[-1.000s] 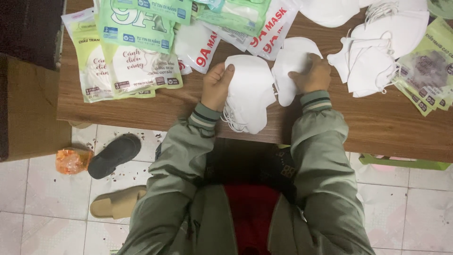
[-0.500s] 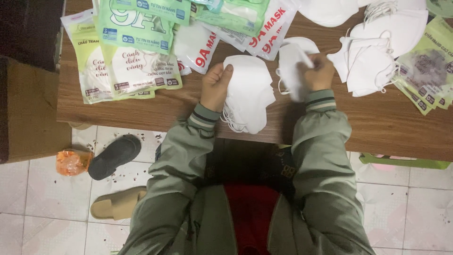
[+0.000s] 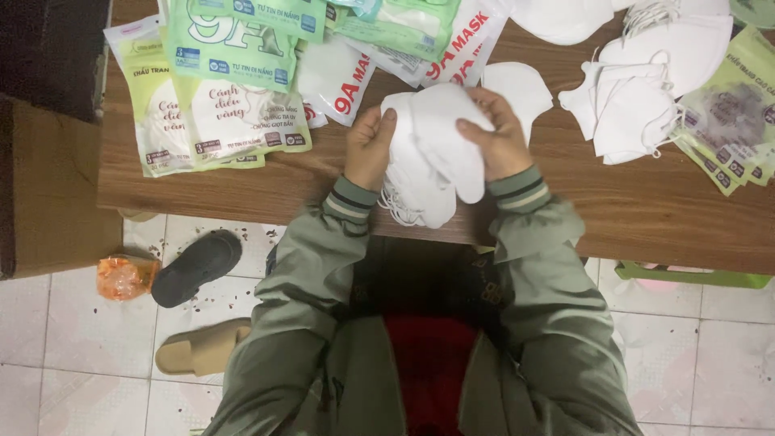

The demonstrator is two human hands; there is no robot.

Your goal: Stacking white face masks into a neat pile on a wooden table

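Observation:
Both my hands hold one stack of white face masks (image 3: 432,153) over the near edge of the wooden table (image 3: 630,218). My left hand (image 3: 369,148) grips the stack's left side. My right hand (image 3: 494,133) presses a mask down onto the stack from the right. Ear loops hang from the stack's lower left. One single white mask (image 3: 525,89) lies on the table just behind my right hand.
Green and white printed pouches (image 3: 218,105) lie at the table's left and back. A pile of loose white masks (image 3: 646,89) and more pouches (image 3: 735,121) sit at the right. On the tiled floor are a black slipper (image 3: 196,266), a tan slipper (image 3: 202,345) and an orange bag (image 3: 123,276).
My right hand has brought a single mask from the table onto the stack held by my left hand. Both hands now close around the stack.

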